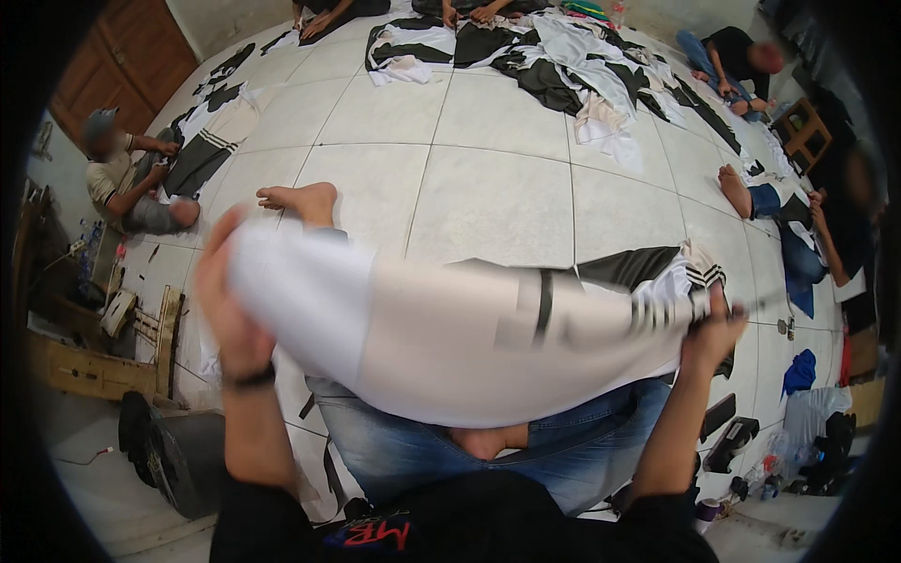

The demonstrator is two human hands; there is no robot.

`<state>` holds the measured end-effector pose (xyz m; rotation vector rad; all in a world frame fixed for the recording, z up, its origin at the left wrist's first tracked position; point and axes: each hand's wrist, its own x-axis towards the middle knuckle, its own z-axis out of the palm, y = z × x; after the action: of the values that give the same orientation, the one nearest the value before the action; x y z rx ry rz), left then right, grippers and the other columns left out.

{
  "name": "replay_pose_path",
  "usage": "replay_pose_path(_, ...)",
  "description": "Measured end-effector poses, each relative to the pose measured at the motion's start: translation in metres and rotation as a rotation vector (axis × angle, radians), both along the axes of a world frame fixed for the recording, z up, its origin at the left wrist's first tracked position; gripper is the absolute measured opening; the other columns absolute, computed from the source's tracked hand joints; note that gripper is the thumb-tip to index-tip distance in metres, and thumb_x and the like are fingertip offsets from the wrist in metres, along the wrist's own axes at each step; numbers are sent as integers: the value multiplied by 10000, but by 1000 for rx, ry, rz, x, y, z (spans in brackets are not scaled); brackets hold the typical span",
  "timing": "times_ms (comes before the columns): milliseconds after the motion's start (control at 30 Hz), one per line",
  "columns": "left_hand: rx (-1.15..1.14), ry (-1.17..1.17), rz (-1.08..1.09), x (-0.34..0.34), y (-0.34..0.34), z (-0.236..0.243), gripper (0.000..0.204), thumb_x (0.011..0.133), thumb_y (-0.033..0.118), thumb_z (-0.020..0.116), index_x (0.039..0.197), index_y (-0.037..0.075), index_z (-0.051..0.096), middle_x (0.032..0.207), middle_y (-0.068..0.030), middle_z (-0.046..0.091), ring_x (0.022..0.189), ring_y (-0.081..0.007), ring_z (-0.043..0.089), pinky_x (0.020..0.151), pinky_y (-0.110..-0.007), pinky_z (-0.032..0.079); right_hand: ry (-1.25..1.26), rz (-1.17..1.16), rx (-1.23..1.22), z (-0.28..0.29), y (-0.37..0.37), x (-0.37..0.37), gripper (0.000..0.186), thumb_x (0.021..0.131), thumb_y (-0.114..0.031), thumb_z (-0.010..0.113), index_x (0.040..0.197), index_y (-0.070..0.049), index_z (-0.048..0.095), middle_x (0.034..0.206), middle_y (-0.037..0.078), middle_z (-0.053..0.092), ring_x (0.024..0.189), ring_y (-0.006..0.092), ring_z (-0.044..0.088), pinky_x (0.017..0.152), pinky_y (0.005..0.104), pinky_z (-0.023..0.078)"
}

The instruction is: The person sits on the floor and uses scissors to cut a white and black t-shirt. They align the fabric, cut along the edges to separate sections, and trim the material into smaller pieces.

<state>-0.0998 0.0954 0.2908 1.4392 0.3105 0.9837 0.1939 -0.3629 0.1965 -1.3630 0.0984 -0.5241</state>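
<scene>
A white and cream garment (450, 338) with dark stripes is stretched between my hands above my crossed legs, blurred by motion. My left hand (232, 300) grips its white end, the fingers behind the cloth and smeared. At the striped end, my right hand (715, 336) is closed on the cloth. Something thin and dark pokes out beyond the right fingers, too blurred to name. Beneath the right part of the cloth lies a pile of dark, white and striped fabric (633, 267) on the tiles.
A person sits at the left (141, 178) and another at the right (807, 225), both with cloth. Heaped garments (554, 70) lie across the far floor. A dark round container (192, 460) and a wooden frame (103, 371) stand at my left; a blue cloth (800, 372) lies at my right.
</scene>
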Motion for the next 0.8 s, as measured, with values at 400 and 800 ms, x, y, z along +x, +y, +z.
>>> replay_pose_path(400,147,-423,125,192,55,174,150,944,23,585,1055,-42,663,924,-137,720,762,-182,694,687,-279,563,-266,-40,-471,296,-14,322,298,868,-298,751,823,-17,662,684,45,638,532,119,550,483,265,393)
replay_pose_path(800,333,351,-43,118,49,-97,579,874,-51,583,1437,0,455,1362,-128,557,1241,-174,503,1074,-298,380,-114,66,-813,60,0,271,333,819,-149,759,1016,31,561,769,114,627,650,211,628,555,368,476)
